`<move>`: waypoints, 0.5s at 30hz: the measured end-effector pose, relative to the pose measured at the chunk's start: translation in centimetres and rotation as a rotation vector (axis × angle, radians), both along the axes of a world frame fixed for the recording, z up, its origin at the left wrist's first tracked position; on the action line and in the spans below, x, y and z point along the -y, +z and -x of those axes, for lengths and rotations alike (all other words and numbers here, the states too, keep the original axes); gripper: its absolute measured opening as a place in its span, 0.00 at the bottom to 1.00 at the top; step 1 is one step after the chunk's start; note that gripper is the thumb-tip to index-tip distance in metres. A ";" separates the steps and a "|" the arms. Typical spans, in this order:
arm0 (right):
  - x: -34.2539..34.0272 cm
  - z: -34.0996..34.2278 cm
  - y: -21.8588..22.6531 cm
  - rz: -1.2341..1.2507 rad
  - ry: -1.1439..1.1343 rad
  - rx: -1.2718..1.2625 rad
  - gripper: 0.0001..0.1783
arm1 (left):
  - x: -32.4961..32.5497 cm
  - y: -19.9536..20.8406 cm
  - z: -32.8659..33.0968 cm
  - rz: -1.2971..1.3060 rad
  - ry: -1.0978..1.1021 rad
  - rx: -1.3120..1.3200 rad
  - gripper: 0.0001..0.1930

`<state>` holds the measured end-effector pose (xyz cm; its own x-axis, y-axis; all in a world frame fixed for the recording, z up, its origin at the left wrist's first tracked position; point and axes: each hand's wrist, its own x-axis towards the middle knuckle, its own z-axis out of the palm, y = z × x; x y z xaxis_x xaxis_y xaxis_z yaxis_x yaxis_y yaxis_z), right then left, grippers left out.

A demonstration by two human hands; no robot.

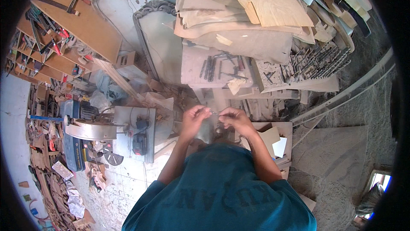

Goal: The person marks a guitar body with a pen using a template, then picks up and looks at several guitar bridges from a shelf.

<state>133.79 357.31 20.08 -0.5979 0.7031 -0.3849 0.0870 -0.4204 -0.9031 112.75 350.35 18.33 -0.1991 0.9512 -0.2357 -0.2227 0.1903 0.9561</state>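
Note:
In front of my chest, my left hand [195, 120] and my right hand [236, 120] are raised close together, fingers closed in a pinch. Between their fingertips is a small thin dark metal piece [214, 112], held at both ends. Its exact kind is too small to make out. Beyond the hands, a dusty bench [198, 66] carries several drill bits [209, 69] lying loose. To their right, a wooden holder [277, 86] has many long drill bits [324, 66] standing and leaning in it.
A pile of veneer sheets [239, 30] covers the back of the bench. At left stands a machine with a silver guard [92, 129], beside a cordless tool battery [139, 144]. Tool shelves [42, 66] line the left wall. Boards [270, 138] lie by my right forearm.

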 end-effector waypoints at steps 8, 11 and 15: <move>-0.3 -0.3 -0.3 0.091 -0.035 -0.057 0.12 | 0.0 0.0 0.1 0.030 -0.022 0.007 0.14; -0.3 -0.4 -0.3 0.100 -0.030 -0.067 0.13 | 0.0 0.2 0.0 0.037 -0.022 0.012 0.14; -0.2 -0.2 0.3 0.089 -0.047 -0.018 0.12 | 0.1 0.0 0.0 0.024 -0.021 -0.002 0.14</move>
